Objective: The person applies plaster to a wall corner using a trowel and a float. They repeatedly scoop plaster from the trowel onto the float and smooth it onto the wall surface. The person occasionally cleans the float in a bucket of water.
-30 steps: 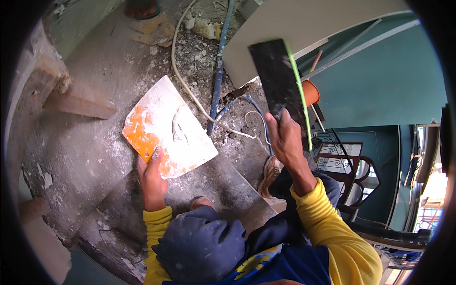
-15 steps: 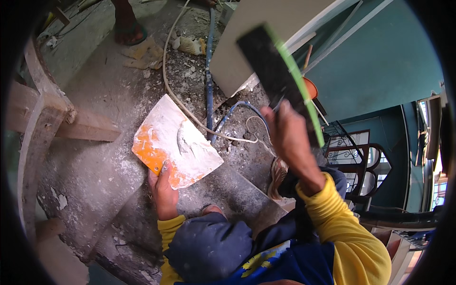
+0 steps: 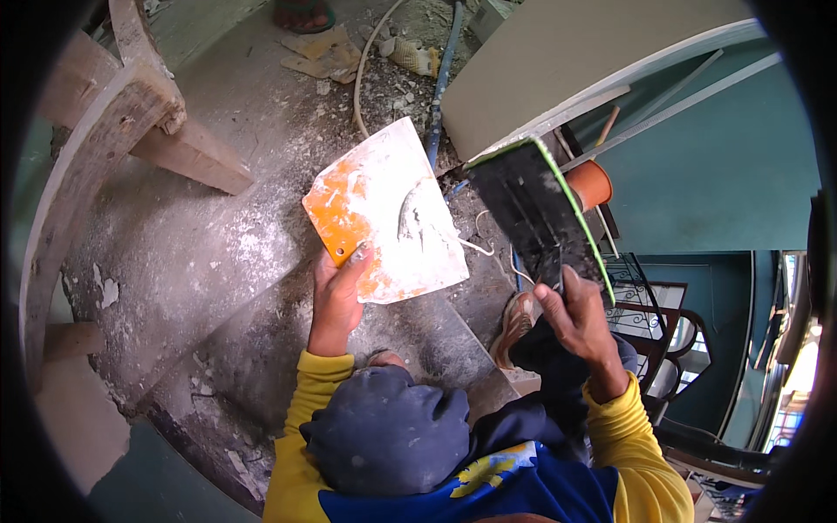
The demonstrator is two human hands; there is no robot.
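My left hand (image 3: 343, 292) grips the lower left edge of an orange mortar board (image 3: 336, 205), its thumb on top near a small hole. White plaster (image 3: 436, 218) smears most of the board, with a thicker ridge right of its middle. In my right hand (image 3: 580, 322) is a black plastering float (image 3: 536, 205) with a bright green rim, its fingers closed round the handle. The float is tilted just right of the board, apart from it, its black handle side turned toward me. The float's working face is hidden.
Debris and a pale hose (image 3: 362, 87) and blue hose (image 3: 446, 70) lie on the dusty floor. A wooden frame (image 3: 96, 139) stands at left. An orange bucket (image 3: 590, 185) sits beyond the float, beside a leaning panel (image 3: 540, 70). At the top, another person's sandaled foot (image 3: 303, 13) shows.
My right hand has brought the float lower and turned it so its handle side faces me. The board appears further right and higher in view, as the whole view has shifted.
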